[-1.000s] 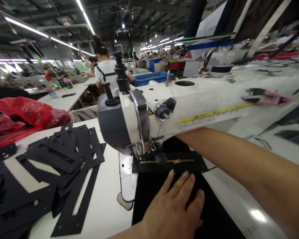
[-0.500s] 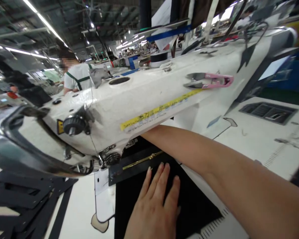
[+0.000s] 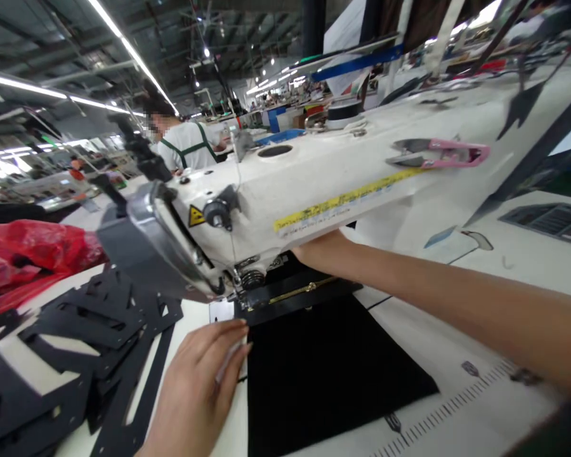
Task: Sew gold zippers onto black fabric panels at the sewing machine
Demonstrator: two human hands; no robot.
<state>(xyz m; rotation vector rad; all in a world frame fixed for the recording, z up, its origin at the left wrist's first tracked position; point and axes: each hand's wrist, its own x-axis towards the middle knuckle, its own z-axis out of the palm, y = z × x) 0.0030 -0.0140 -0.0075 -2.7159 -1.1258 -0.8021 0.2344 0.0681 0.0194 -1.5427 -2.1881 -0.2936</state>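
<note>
A black fabric panel [image 3: 323,374] lies on the white sewing machine bed, with a black strip and a gold zipper [image 3: 299,291] along its far edge. The strip's left end sits beneath the needle area [image 3: 242,295]. My left hand [image 3: 209,365] is at the panel's upper left corner, thumb and fingers brought together at its edge; what lies between them is too small to make out. My right forearm reaches under the machine arm [image 3: 342,184], and the fingers of my right hand [image 3: 316,249] are hidden behind it.
Black cut templates [image 3: 109,324] are piled at the left, beside a red plastic bag [image 3: 33,260]. Pink-handled snips [image 3: 457,154] rest on the machine arm. A person in a white shirt [image 3: 190,145] is beyond the machine.
My left hand has moved left, from lying spread on the black panel to its upper left corner, fingers drawn together. The view has shifted left, showing the red bag.
</note>
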